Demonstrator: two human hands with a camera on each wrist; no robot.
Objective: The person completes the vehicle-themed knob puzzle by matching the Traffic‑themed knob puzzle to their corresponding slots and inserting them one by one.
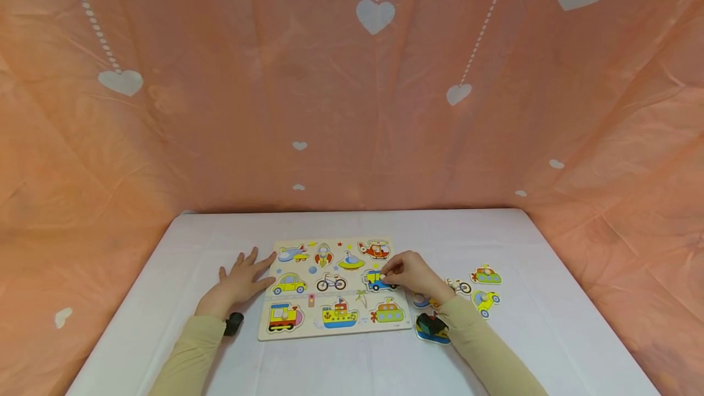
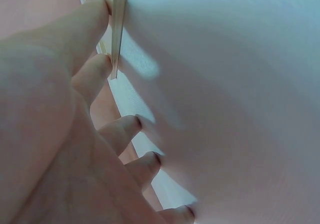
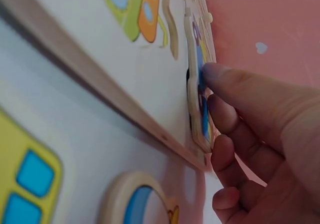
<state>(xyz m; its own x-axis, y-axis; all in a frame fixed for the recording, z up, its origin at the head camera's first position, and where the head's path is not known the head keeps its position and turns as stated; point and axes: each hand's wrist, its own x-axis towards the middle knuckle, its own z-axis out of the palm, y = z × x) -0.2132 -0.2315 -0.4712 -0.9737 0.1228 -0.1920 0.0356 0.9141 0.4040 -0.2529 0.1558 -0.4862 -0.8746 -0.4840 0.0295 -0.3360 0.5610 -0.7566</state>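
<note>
A wooden puzzle board [image 1: 310,321] with pictures of vehicles lies on the table. My left hand [image 1: 239,285] is spread beside it, with thumb and index finger touching its left edge; the other fingertips are on the tablecloth in the left wrist view. At the board's right side, my right hand [image 1: 409,272] pinches a blue and yellow truck piece [image 1: 374,282] between thumb and fingers. In the right wrist view this truck piece [image 3: 197,84] stands slightly proud of the board, over the truck picture. My fingers cover most of its knob. A train piece [image 1: 282,318] with a knob sits at lower left.
Loose pieces lie right of the board: a submarine [image 1: 487,274], a yellow car [image 1: 484,304], a bicycle [image 1: 464,286], a plane [image 1: 422,301] and a ship [image 1: 431,330]. My right forearm partly covers some. A pink curtain [image 1: 330,109] surrounds the white table [image 1: 231,231].
</note>
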